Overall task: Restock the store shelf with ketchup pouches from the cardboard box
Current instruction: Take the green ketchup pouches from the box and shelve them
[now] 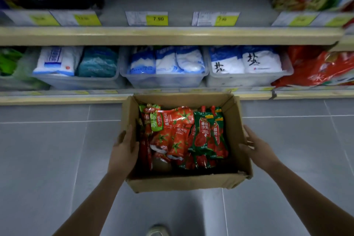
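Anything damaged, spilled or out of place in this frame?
The cardboard box has a torn, crumpled near-right corner. The ketchup pouches lie jumbled inside it, none visibly leaking. Nothing else stands out.

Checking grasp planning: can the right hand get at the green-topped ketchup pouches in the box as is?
Probably yes. The cardboard box is open-topped, the green-topped ketchup pouches lie uncovered, nearest the right hand.
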Demonstrator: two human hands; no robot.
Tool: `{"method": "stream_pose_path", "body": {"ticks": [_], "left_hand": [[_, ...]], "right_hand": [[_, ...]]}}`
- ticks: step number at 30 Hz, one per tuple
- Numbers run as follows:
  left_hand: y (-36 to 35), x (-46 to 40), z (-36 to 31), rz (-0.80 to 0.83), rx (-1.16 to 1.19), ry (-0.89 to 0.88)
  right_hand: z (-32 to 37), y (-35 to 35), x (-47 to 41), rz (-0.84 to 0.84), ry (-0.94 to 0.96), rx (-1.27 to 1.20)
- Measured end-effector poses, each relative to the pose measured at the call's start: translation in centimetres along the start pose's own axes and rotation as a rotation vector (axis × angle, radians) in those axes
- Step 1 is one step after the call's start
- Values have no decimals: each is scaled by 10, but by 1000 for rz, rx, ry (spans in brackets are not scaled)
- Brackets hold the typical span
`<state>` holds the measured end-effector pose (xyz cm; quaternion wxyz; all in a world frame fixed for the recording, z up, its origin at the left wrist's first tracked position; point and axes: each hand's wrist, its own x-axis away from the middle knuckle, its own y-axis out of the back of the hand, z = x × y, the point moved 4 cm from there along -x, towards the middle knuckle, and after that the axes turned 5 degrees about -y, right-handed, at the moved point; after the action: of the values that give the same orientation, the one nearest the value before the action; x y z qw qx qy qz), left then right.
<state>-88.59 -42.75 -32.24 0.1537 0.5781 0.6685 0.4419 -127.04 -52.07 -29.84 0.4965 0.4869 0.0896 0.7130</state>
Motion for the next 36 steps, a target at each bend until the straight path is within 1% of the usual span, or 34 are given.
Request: {"method": "stream_pose_path", "body": {"ticks": [2,3,4,7,11,13,15,17,19,21,23,24,26,29,32,36], "left_hand": [[10,2,-32,1,30,-43],[10,3,-49,31,57,-66],[6,3,-65,76,118,-75],[-22,-8,-96,228,359,-22],[-86,-28,-109,335,333,29],[-117,-37,-110,412,349,46],[-143,-52,-112,524,327,13],[-159,-68,-114,580,292,3],[-172,-76,-115,580,286,0],[-184,-76,-116,521,319,10],[-194,-75,-113,449,384,61],[-196,-76,-112,440,410,102],[-199,-79,-112,499,424,155],[-199,-75,-115,595,387,155],[-200,-68,-117,605,401,149],[-197,-62,-124,615,424,108]], "right_hand": [[10,15,14,7,-53,-37],[13,21,21,4,-69,-39],[16,26,26,-7,-75,-46],[15,23,23,-37,-70,-95],[-7,-3,-9,-41,-106,-203],[-19,-18,-23,-22,-57,-254],[-31,-29,-34,-46,-8,-287],[-41,-33,-42,-75,-6,-320],[-46,-35,-46,-90,7,-313],[-50,-37,-46,-85,9,-311],[-52,-38,-47,-94,25,-344],[-52,-38,-47,-105,41,-357],[-52,-38,-47,-107,51,-382],[-52,-39,-44,-101,53,-384],[-53,-37,-42,-119,51,-388],[-53,-34,-39,-103,53,-374]]}}
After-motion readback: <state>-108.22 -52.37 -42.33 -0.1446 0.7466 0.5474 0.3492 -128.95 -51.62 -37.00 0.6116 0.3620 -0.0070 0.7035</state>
